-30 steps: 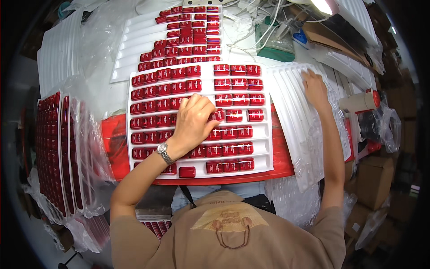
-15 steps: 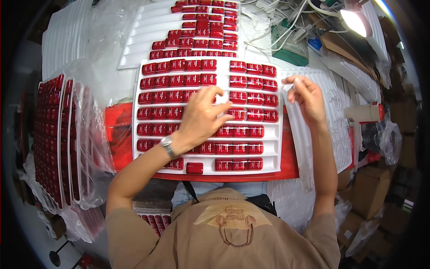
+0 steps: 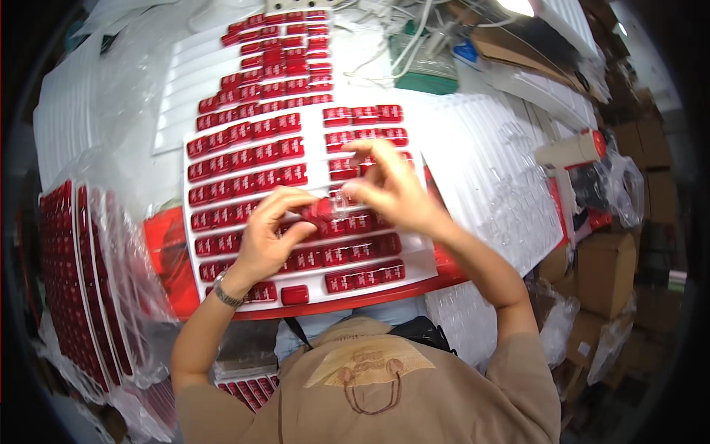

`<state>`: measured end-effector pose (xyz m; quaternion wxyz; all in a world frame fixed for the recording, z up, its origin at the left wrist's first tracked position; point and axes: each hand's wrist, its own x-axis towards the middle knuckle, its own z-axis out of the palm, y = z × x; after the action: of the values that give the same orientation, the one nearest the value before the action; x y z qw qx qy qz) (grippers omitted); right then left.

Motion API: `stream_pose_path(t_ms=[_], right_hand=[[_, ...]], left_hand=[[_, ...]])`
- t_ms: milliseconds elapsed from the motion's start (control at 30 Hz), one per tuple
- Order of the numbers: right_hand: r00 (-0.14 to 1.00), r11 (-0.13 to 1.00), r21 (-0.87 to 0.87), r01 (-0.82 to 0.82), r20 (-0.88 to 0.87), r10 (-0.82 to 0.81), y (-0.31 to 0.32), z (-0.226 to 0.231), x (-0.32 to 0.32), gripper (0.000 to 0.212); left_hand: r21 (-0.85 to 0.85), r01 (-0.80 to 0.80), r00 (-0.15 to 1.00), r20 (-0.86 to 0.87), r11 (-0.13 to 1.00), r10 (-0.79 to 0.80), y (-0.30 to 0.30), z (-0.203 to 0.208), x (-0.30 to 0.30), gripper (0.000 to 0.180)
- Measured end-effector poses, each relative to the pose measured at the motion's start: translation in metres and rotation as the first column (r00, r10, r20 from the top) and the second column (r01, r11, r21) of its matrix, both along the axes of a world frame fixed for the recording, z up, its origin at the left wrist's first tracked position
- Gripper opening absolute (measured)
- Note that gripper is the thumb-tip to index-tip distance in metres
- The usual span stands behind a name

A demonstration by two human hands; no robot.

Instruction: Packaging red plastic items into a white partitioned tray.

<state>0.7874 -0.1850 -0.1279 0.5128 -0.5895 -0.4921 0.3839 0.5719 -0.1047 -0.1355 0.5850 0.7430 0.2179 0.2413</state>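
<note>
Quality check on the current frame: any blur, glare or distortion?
Head view: right hand looks motion-blurred; lamp glares white at the top edge; rows on the white tray bow with the fisheye; picture corners fall to black.

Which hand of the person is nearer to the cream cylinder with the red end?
Right. The right hand is left of the cream cylinder, over the tray's right part; the left hand is farther left, holding a red piece.

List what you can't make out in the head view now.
All in the head view:
Clear-looking item by the right hand: blurred, shape and grip unclear.
Red piece in the left hand: blurred, details lost.
Front tray: parts covered by both hands.
Lamp: cut off by the top edge.
</note>
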Motion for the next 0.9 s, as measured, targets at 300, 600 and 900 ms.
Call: stream_pose_path(t_ms=[300, 600, 900], right_hand=[[0.014, 0.706, 0.039, 0.707, 0.997, -0.069, -0.079, -0.058, 0.264, 0.05], [0.067, 0.953, 0.105, 0.286, 0.989, -0.129, -0.085, -0.036, 0.257, 0.027], [0.961, 0.994, -0.108, 0.01, -0.274, -0.039, 0.013, 0.027, 0.032, 0.018]], left_hand=[[0.7, 0.1, 0.956, -0.264, 0.707, 0.127, 0.012, -0.012, 0.022, 0.03], [0.74, 0.037, 0.932, -0.268, 0.672, 0.244, 0.042, -0.005, 0.013, 0.036], [0.219, -0.073, 0.997, -0.017, 0.973, 0.079, 0.033, -0.003, 0.016, 0.031]])
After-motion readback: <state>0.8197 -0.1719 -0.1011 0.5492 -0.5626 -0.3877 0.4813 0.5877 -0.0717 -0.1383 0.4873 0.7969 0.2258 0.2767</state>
